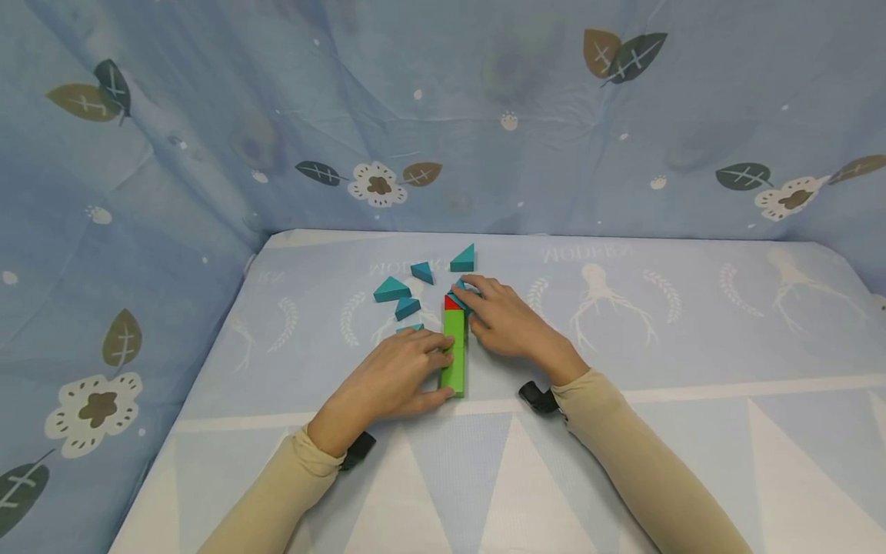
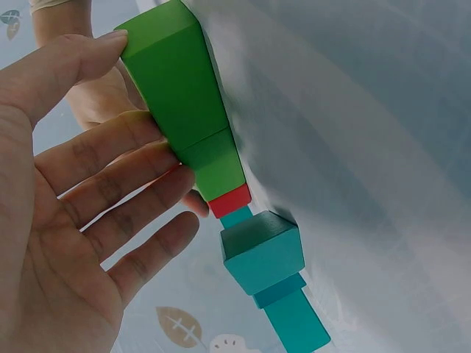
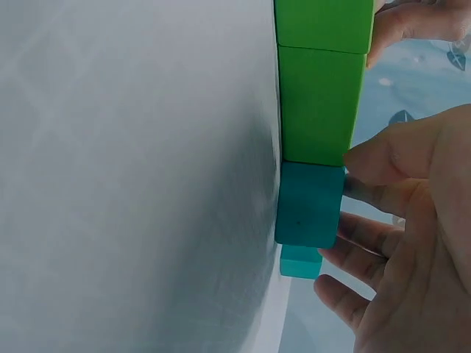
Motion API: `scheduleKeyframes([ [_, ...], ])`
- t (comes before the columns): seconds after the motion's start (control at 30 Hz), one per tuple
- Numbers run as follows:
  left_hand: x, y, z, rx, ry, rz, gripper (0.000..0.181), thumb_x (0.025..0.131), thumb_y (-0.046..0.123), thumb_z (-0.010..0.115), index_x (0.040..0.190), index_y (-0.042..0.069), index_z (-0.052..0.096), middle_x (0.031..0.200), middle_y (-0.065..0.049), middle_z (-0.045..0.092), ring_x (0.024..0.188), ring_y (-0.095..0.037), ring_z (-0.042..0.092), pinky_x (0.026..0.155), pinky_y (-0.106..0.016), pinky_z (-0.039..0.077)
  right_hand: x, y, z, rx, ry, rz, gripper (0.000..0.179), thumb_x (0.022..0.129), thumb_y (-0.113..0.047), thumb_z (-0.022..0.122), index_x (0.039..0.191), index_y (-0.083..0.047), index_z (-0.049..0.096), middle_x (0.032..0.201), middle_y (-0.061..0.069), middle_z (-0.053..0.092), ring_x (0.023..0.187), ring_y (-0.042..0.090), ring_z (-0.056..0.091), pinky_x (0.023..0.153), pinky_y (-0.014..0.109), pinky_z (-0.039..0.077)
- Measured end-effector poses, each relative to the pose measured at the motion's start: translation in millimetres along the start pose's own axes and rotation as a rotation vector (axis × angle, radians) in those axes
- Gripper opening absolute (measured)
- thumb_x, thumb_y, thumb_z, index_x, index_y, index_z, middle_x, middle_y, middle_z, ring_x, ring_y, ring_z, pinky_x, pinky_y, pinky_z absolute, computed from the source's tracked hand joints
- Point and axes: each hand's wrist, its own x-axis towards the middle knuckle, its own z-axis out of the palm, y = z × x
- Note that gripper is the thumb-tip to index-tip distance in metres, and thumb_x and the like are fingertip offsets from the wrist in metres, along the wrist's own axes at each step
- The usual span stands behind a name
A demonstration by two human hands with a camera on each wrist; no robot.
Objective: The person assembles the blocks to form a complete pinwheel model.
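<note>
A row of green blocks (image 1: 453, 362) lies on the table, a seam between two of them showing in the left wrist view. A red triangular block (image 1: 451, 303) sits at the row's far end, beside a teal triangular block (image 3: 310, 204). My left hand (image 1: 401, 373) rests along the left side of the green row. Its fingers are extended, and the thumb touches the near end. At the far end, my right hand (image 1: 508, 319) holds the teal block with thumb and fingertips; in the head view, the fingers partly cover it.
Several loose teal triangular blocks lie beyond and left of the row, including one block (image 1: 392, 289) at the left and another block (image 1: 463, 258) farther back. A patterned cloth (image 1: 657, 315) covers the table. A blue printed curtain (image 1: 484, 154) hangs behind.
</note>
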Motion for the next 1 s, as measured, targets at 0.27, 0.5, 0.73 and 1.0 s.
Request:
scheduleKeyframes([
  [0.27,0.5,0.1,0.3,0.005,-0.001,0.003,0.042,0.083,0.043,0.074,0.110,0.011,0.076,0.125,-0.003,0.067,0.116,-0.020,0.062,0.101,-0.036,0.048,0.6,-1.4,-0.6,0.032,-0.011,0.022,0.050,0.098,-0.011,0.049,0.148,-0.009,0.043,0.154,0.015,0.035,0.139,0.036,0.038,0.112,0.055,0.034],
  [0.5,0.0,0.2,-0.2,0.008,-0.002,0.001,0.042,0.084,0.043,0.074,0.110,0.011,0.076,0.125,-0.003,0.067,0.116,-0.020,0.062,0.102,-0.035,0.048,0.7,-1.9,-2.2,0.040,-0.022,0.037,0.051,0.098,-0.011,0.049,0.149,-0.009,0.042,0.154,0.014,0.035,0.142,0.034,0.034,0.115,0.055,0.031],
  [0.73,0.1,0.4,-0.2,0.015,0.007,0.008,0.042,0.083,0.043,0.074,0.110,0.011,0.076,0.124,-0.003,0.067,0.115,-0.019,0.062,0.100,-0.035,0.048,-0.4,0.1,-1.4,0.038,-0.011,0.021,0.049,0.098,-0.012,0.050,0.147,-0.008,0.045,0.152,0.014,0.038,0.140,0.034,0.037,0.114,0.054,0.032],
  [1.0,-0.1,0.2,0.2,0.016,0.012,0.013,0.042,0.083,0.043,0.074,0.110,0.011,0.076,0.124,-0.003,0.067,0.115,-0.019,0.062,0.100,-0.034,0.048,-0.2,0.7,0.2,0.047,0.005,0.001,0.048,0.098,-0.011,0.050,0.146,-0.009,0.046,0.155,0.014,0.034,0.141,0.036,0.037,0.112,0.056,0.034],
])
